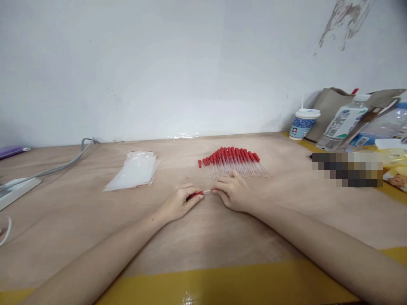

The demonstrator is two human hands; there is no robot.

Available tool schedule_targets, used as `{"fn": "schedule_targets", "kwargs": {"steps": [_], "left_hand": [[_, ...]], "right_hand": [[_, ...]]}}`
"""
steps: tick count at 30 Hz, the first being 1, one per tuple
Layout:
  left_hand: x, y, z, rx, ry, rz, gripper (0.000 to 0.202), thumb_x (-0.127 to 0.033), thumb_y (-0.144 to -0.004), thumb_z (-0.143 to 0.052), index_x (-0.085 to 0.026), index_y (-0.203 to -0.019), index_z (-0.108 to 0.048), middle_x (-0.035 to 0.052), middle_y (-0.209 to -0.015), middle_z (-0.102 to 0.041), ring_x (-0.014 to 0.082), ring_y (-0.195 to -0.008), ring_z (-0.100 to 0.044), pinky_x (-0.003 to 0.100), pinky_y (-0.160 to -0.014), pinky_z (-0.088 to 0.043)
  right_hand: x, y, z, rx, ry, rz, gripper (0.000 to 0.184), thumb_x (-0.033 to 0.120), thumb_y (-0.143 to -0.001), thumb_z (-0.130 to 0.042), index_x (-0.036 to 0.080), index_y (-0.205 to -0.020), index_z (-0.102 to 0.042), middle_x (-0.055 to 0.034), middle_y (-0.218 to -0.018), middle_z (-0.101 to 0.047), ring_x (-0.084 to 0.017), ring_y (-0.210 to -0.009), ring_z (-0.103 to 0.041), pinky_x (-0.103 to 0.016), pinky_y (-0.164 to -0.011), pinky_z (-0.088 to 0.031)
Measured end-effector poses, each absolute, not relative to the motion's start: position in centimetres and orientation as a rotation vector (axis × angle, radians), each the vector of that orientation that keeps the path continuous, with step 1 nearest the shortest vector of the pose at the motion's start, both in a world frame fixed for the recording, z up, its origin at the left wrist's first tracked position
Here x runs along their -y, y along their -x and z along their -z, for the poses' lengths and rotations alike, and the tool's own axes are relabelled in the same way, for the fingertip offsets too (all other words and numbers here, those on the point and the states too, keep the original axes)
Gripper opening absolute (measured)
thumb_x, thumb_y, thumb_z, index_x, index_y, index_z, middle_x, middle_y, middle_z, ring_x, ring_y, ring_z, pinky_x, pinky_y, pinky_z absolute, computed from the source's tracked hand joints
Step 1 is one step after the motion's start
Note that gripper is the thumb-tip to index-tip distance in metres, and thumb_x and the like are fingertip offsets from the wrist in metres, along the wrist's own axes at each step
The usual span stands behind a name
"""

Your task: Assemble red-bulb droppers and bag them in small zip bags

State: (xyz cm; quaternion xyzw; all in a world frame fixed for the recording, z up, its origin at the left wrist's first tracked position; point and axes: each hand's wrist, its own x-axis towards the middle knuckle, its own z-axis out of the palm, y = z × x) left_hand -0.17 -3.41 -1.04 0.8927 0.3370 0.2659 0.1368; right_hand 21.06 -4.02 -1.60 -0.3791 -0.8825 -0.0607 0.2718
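Note:
Both my hands rest on the wooden table (197, 241) and share one dropper (203, 193) with a red bulb and a clear tube. My left hand (178, 202) pinches the red bulb end. My right hand (231, 191) pinches the clear tube end with its fingers curled. Just behind my right hand lies a row of several red-bulbed droppers (232, 161), side by side with their clear tips toward me.
A stack of clear plastic bags (135, 170) lies left of the droppers. A power strip (15, 190) and grey cable (57, 168) sit at far left. At right stand a lidded cup (303, 123), a water bottle (345, 122) and a paper bag (330, 106).

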Motion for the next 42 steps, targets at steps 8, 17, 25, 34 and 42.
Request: {"fn": "schedule_targets", "kwargs": {"steps": [8,17,25,34,42], "left_hand": [[2.7,0.7,1.4,-1.03,-2.474,-1.013,0.021,-0.032,-0.082,-0.053,-0.017,-0.091,-0.065,0.0034,-0.078,-0.063,0.0127,-0.066,-0.057,0.024,-0.061,-0.045],[3.2,0.6,1.4,-0.94,-2.492,-0.931,0.017,-0.029,-0.081,-0.056,-0.017,-0.087,-0.066,0.0024,-0.077,-0.067,0.013,-0.068,-0.059,0.024,-0.063,-0.046],[3.4,0.4,1.2,-0.879,-2.586,-0.904,0.016,-0.027,-0.083,-0.053,-0.016,-0.087,-0.064,0.0021,-0.073,-0.064,0.0119,-0.065,-0.057,0.022,-0.061,-0.044],[3.3,0.3,1.4,-0.873,-2.607,-0.916,0.019,-0.028,-0.084,-0.05,-0.016,-0.088,-0.064,0.0038,-0.075,-0.065,0.0131,-0.066,-0.057,0.024,-0.061,-0.045],[2.6,0.7,1.1,-1.018,-2.591,-0.938,0.027,-0.033,-0.08,-0.055,-0.016,-0.1,-0.062,0.0066,-0.088,-0.065,0.0167,-0.076,-0.06,0.029,-0.07,-0.049]], "right_hand": [[3.7,-21.2,2.5,2.238,0.875,-0.003,0.019,0.024,-0.088,-0.038,0.017,-0.09,-0.055,-0.0063,-0.08,-0.055,-0.016,-0.073,-0.049,-0.027,-0.064,-0.038],[3.9,-21.0,2.3,2.291,0.794,0.168,0.024,0.019,-0.088,-0.035,0.016,-0.079,-0.057,-0.0032,-0.067,-0.054,-0.014,-0.06,-0.044,-0.029,-0.061,-0.03],[3.9,-20.4,2.7,2.308,0.777,0.202,0.028,0.021,-0.089,-0.033,0.015,-0.077,-0.057,-0.0031,-0.063,-0.054,-0.013,-0.057,-0.042,-0.03,-0.061,-0.028],[4.0,-19.8,2.7,2.327,0.833,0.12,0.032,0.025,-0.09,-0.031,0.018,-0.069,-0.055,-0.0032,-0.061,-0.056,-0.014,-0.057,-0.045,-0.03,-0.063,-0.033],[5.1,-20.0,0.7,2.386,1.082,0.147,0.022,0.024,-0.086,-0.041,0.017,-0.073,-0.056,-0.0054,-0.073,-0.061,-0.017,-0.071,-0.051,-0.031,-0.067,-0.034]]}}
